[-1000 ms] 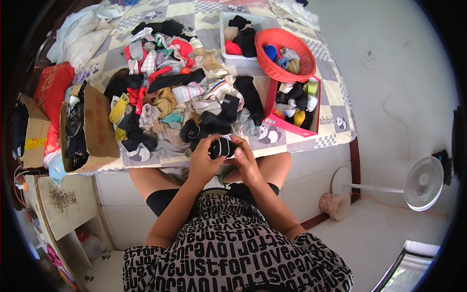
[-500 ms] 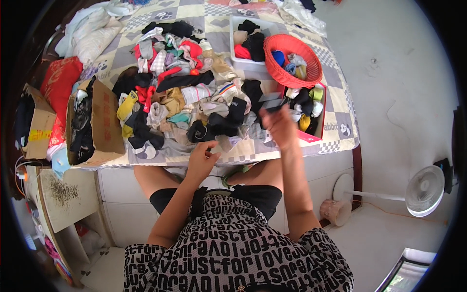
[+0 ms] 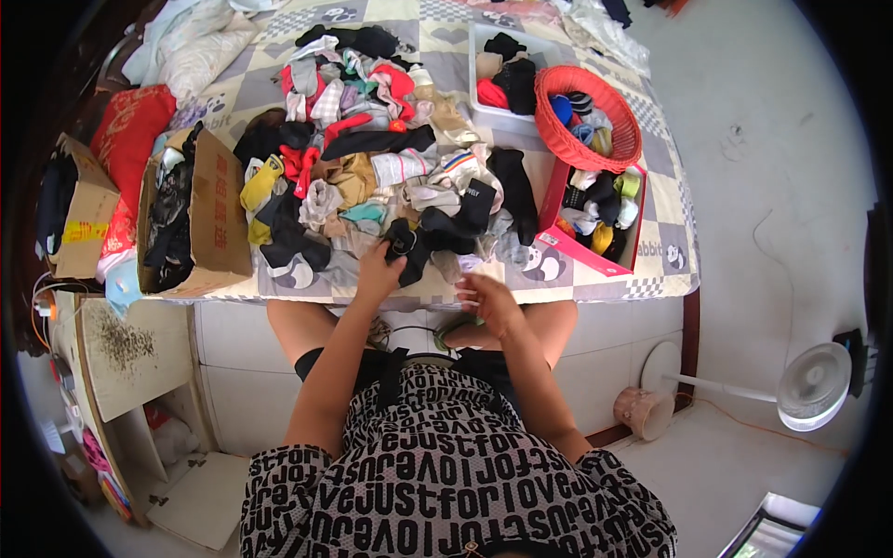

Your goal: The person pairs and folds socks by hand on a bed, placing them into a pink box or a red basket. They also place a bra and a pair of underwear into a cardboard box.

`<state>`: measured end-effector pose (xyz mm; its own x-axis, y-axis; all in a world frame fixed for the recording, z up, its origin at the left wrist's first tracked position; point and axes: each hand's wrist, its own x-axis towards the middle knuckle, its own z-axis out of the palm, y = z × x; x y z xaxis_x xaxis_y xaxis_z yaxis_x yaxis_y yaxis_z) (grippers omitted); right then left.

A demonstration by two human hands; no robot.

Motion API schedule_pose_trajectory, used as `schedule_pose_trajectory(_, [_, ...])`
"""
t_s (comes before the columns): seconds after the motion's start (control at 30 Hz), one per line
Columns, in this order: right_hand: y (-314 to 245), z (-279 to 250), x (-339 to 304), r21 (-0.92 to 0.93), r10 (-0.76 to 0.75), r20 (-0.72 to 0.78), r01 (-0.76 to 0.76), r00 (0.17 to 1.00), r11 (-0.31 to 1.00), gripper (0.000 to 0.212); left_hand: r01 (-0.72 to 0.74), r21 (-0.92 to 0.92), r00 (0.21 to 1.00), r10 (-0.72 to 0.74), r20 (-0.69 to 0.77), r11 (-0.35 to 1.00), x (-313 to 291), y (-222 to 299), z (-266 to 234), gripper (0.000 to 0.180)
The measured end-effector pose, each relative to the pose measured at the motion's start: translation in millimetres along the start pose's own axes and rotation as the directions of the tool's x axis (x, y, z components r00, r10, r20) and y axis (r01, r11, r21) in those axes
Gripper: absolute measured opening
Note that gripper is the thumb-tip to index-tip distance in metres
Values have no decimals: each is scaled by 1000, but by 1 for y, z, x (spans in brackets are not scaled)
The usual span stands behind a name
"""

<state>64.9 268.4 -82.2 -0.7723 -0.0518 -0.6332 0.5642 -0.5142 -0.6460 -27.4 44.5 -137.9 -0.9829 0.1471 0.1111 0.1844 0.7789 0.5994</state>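
A heap of loose socks (image 3: pixel 353 172) in many colours lies on the bed in front of me. At its near edge my left hand (image 3: pixel 379 272) has its fingers closed at a black sock (image 3: pixel 402 240); part of the grip is hidden. My right hand (image 3: pixel 488 299) hovers at the bed's front edge, fingers apart and nothing in them. Closest to it is a small greyish-beige sock (image 3: pixel 446 267). A red woven basket (image 3: pixel 630 126), tilted, holds a few socks, among them a dark striped sock (image 3: pixel 579 100).
Below the basket sits a pink-red box (image 3: pixel 595 264) of socks; behind is a white bin (image 3: pixel 479 42) with dark and red socks. Cardboard boxes (image 3: pixel 216 214) with dark things stand at left, beside a red cloth (image 3: pixel 135 130). A fan (image 3: pixel 811 386) is on the right.
My right hand has come back from near the basket and let go of the dark sock; a dark striped sock now shows in the basket. My left hand has moved up to the black sock.
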Motion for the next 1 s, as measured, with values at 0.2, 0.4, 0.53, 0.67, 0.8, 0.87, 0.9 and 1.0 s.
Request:
schedule_pose_trajectory(0.2, [10, -8, -12, -9, 30, -65, -30, 997, 1000, 28, 181, -885, 953, -301, 48, 430, 41, 17, -41, 37])
schedule_pose_trajectory(0.4, [-6, -3, -2, -118, -81, -124, 66, 989, 991, 28, 77, -377, 960, -171, -222, 923, 28, -26, -22, 38])
schedule_pose_trajectory(0.53, [-16, 6, 20, -284, -287, -186, 229, 940, 931, 33, 85, -208, 966, -132, -222, 974, -5, -3, -10, 29])
schedule_pose_trajectory(0.67, [-36, 2, 60, -347, -263, -219, 177, 940, 921, 36, 44, -174, 993, -24, 115, 984, -31, 29, -3, 37])
schedule_pose_trajectory(0.8, [-57, -5, 86, -65, -109, -134, 101, 985, 993, 33, -61, 75, 992, 52, 113, 995, -37, 22, 9, 43])
schedule_pose_trajectory(0.87, [-78, 7, 71, -25, -298, -100, 297, 949, 955, 31, -57, 105, 994, 46, 100, 993, -34, 8, 4, 42])
schedule_pose_trajectory(0.9, [-87, -2, 64, 1, -409, -83, 410, 909, 912, 31, 104, -117, 983, -84, 164, 988, -26, 10, -2, 40])
schedule_pose_trajectory(1.0, [-108, 5, 33, 96, -633, -97, 640, 768, 762, 28, 361, -629, 932, -253, 258, 688, -10, -10, -14, 34])
